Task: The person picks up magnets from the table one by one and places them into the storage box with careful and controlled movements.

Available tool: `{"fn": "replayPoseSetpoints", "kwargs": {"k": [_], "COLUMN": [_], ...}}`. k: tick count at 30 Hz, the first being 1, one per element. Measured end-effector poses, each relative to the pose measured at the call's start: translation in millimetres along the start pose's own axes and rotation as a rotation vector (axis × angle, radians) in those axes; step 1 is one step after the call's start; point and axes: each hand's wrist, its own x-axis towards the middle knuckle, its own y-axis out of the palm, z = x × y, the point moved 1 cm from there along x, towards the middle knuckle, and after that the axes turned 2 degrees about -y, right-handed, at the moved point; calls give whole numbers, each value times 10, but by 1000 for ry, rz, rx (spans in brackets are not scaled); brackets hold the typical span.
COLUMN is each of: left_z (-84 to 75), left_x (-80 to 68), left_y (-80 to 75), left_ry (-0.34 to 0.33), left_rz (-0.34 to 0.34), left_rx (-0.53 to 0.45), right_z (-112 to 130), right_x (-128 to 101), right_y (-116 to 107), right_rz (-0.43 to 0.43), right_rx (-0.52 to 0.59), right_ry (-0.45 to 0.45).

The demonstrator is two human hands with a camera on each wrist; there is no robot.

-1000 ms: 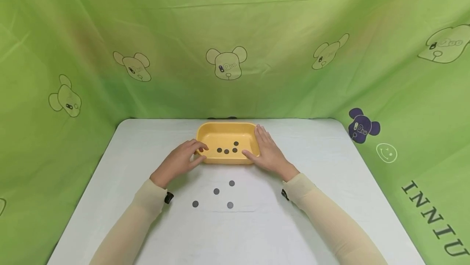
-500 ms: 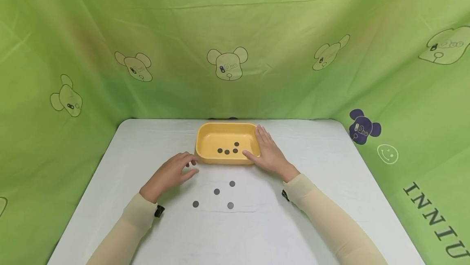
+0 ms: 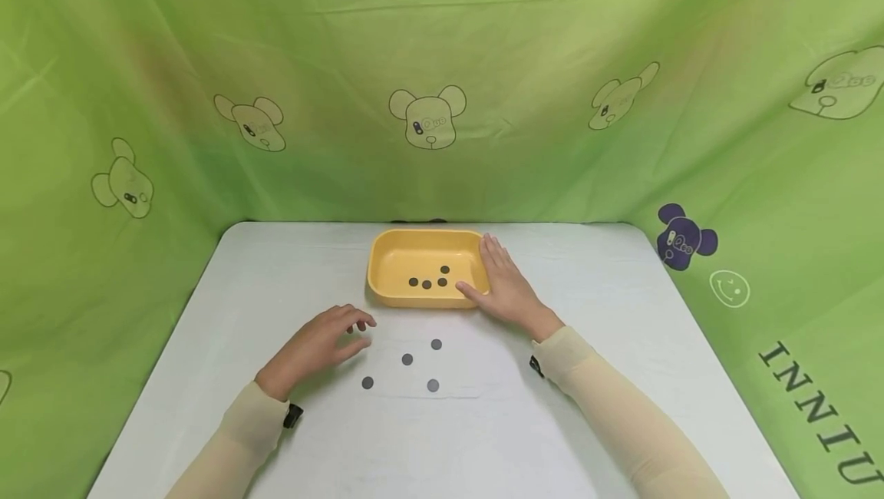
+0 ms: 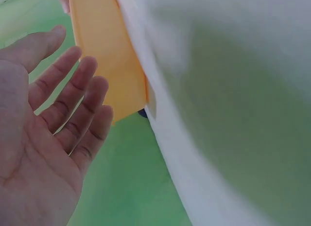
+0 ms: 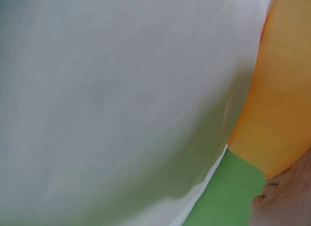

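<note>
1. I have the left hand (image 3: 318, 342) over the white table (image 3: 594, 269), nearer me than the yellow tray (image 3: 414, 302) and apart from it.
2. Its fingers are loosely bent with small gaps between them, the thumb set well away – I see nothing in its grasp.
3. The right hand (image 3: 507, 288) lies against the tray's right side, its fingers extended side by side and pointing away from me; its thumb reaches over the near-right corner.
4. Both forearms slant inward in pale sleeves (image 3: 615, 399).
5. The tray sits upright near the far edge – four dark discs (image 3: 427, 285) inside, four loose discs (image 3: 407, 359) on the table before it.
</note>
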Motion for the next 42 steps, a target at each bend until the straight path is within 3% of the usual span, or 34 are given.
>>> {"fn": "replayPoseSetpoints", "kwargs": {"k": [22,29,42], "left_z": [-26,-45,-31], "left_x": [-182,-174,-212], "left_y": [135,182,265], "left_ry": [53,35,16], "left_rz": [108,160,188], "left_rx": [24,32,16], "right_z": [-16,-5,-19], "right_x": [-2,5,-8], "right_y": [5,-8,12], "right_rz": [-7,-5,-2], "right_rx": [0,-1,17], "right_ry": [0,-4,0]}}
